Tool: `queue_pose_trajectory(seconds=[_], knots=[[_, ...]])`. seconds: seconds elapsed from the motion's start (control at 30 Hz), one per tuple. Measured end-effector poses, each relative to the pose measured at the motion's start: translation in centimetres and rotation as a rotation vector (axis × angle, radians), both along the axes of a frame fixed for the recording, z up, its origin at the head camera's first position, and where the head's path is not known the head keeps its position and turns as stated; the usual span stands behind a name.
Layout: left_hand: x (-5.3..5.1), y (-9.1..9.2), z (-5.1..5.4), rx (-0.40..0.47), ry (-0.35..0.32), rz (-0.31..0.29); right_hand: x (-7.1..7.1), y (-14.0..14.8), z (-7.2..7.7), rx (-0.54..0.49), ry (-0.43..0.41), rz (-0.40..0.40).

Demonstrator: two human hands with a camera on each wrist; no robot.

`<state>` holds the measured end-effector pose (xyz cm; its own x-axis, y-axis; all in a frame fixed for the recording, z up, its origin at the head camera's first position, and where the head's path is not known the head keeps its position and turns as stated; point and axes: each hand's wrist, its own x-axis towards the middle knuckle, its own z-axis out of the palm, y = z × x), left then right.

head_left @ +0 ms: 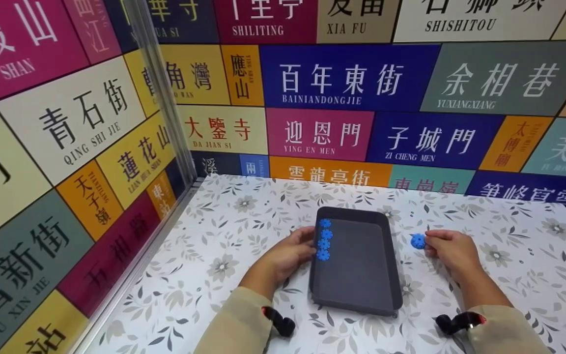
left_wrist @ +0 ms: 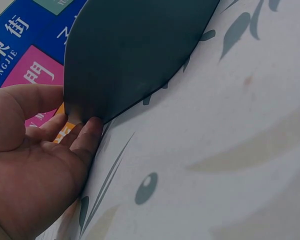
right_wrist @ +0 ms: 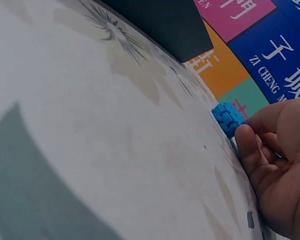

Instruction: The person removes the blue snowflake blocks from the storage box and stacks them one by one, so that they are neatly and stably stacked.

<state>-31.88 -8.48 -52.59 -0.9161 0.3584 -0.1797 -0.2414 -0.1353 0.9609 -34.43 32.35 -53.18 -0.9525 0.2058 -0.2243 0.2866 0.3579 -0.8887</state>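
At the far left, a side wall (head_left: 96,162) is covered with coloured signs in Chinese characters and pinyin; similar signs are borne by the back wall (head_left: 342,73). The table (head_left: 283,206) is patterned with grey leaves and flowers. At the cuff of the beige left sleeve (head_left: 236,322), a black camera (head_left: 283,325) is worn. By the left hand (head_left: 285,258), the left rim of the dark tray (head_left: 356,275) is pinched between thumb and fingers. The tray is set on the table, and inside it, along the left wall toward the far end, four blue toothed discs (head_left: 323,244) are lined up close together. To the right of the tray, apart from it, a blue piece (head_left: 417,241) is pinched at thumb and fingertips by the right hand (head_left: 452,248); whether the table is touched by it cannot be told. At the right cuff, a second camera (head_left: 452,324) is worn.
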Motion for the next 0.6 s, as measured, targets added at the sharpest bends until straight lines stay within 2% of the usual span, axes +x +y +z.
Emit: queue_pose_trajectory(seconds=[0.3, 0.6], knots=[[0.33, -0.06, 0.29, 0.001, -0.013, 0.008, 0.06, -0.14, -0.16, 0.035, 0.028, 0.014], [0.34, -0.03, 0.26, -0.003, -0.010, 0.009, 0.18, -0.31, -0.12, 0.031, 0.034, -0.007]])
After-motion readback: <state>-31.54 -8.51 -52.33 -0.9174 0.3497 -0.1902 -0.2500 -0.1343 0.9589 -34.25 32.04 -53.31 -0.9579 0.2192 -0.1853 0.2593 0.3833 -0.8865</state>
